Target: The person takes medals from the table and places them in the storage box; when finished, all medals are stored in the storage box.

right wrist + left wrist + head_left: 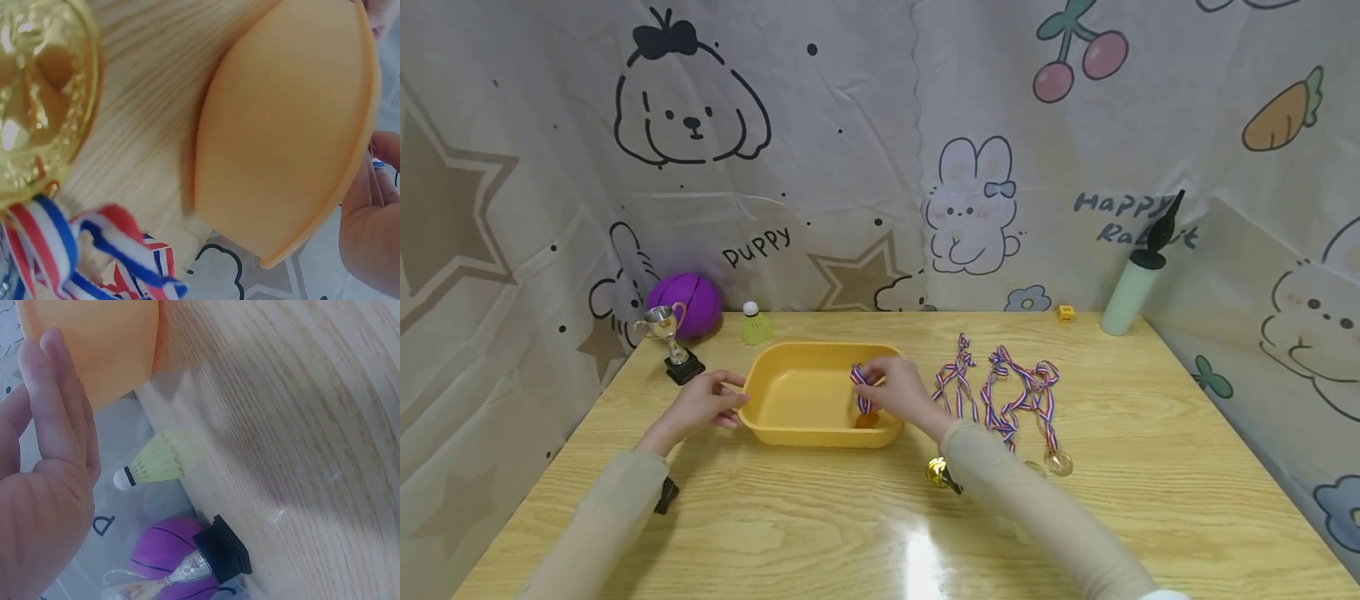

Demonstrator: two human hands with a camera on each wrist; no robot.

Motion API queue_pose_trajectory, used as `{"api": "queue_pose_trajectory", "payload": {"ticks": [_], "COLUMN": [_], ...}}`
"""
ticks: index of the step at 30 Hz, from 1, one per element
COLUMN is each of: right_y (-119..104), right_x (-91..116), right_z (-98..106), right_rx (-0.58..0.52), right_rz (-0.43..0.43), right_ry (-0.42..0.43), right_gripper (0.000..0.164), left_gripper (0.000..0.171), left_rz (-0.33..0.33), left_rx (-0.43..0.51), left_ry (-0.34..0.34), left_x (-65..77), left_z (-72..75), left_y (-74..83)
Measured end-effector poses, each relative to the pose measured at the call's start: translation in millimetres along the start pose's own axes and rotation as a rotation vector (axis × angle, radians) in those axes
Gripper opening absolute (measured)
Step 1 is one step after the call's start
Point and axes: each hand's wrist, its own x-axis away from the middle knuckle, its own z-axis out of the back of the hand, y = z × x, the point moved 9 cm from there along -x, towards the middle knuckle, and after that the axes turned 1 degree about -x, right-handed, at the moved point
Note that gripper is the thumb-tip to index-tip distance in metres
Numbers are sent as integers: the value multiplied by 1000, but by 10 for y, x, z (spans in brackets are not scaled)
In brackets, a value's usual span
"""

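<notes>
A yellow plastic basin (805, 439) stands on the table. My left hand (700, 404) is at its left end, with fairly straight fingers (53, 406) against the wall near the rim. Over the basin's right side, my right hand (895, 387) pinches the red, white and blue ribbon (861, 400) of a medal. The medal's disc (867, 420) hangs low inside the basin and looks orange there. To the right lie several more ribbons (1018, 400) with gold medals (1058, 462); one gold medal (44, 94) shows close up in the right wrist view.
Behind the left hand are a small trophy (685, 365), a purple ball (700, 304) and a yellow shuttlecock (756, 325). A shiny gold object (936, 472) lies by the right sleeve, a black piece (667, 496) by the left. A yellow cube (1065, 313) and green pump (1127, 296) stand at the back.
</notes>
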Motion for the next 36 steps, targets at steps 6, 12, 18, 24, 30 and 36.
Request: {"api": "queue_pose_trajectory", "payload": {"ticks": [6,12,18,24,30,36], "right_y": [58,105,147,191,161,173], "right_x": [-41,-121,-238,-254,-225,-221], "right_z": [-48,-89,-171,-206,-219,-226], "right_rx": [128,235,287,323,357,350], "right_rz": [-44,-69,-87,-97,-57,-76], "right_ry": [21,41,42,37,38,37], "right_gripper": [10,9,7,4,5,9], "left_gripper": [45,45,44,45,45,46], "left_rz": [-1,-10,1,-8,-6,-1], "left_rx": [2,4,-1,6,17,12], "left_ry": [5,-1,7,2,12,17], "left_x": [9,2,3,-6,-6,2], "left_z": [6,9,28,-2,-8,1], "left_y": [4,-6,-31,-14,-17,-20]}}
